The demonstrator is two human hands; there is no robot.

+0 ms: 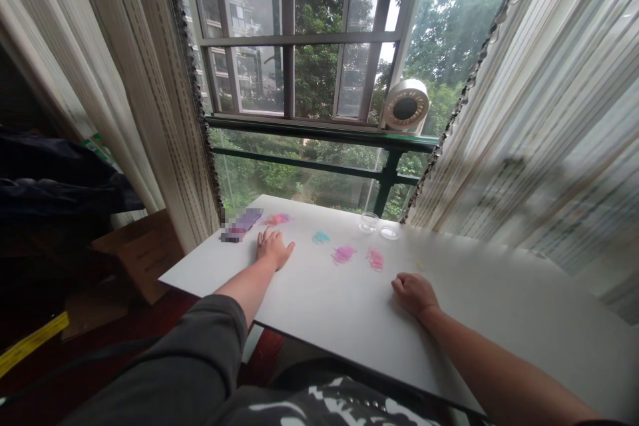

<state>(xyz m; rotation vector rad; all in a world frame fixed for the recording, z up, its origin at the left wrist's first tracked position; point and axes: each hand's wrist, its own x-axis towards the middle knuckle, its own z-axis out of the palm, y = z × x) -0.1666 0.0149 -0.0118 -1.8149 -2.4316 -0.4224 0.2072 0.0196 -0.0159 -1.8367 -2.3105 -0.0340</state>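
Observation:
On the white table [319, 306], my left hand [274, 250] lies palm down with its fingers spread, holding nothing that I can see. Just beyond its fingertips is a mixed red, orange and purple heap [278, 219] of small thin pieces. My right hand [413, 291] rests on the tabletop with its fingers curled closed; anything inside is hidden. Past it lies a faint yellow patch [415, 265]. Between the hands are a teal heap [320, 237], a purple-pink heap [344, 253] and a pinkish-red heap [375, 259], all seemingly of thin strands or little loops.
A clear round tub [369, 222] and what looks like its lid [389, 233] are at the far edge. A partly pixelated phone-like object [243, 223] lies left. A white ring-shaped device [406, 104] stands at the window above a green railing [319, 165]. Curtains hang on both sides.

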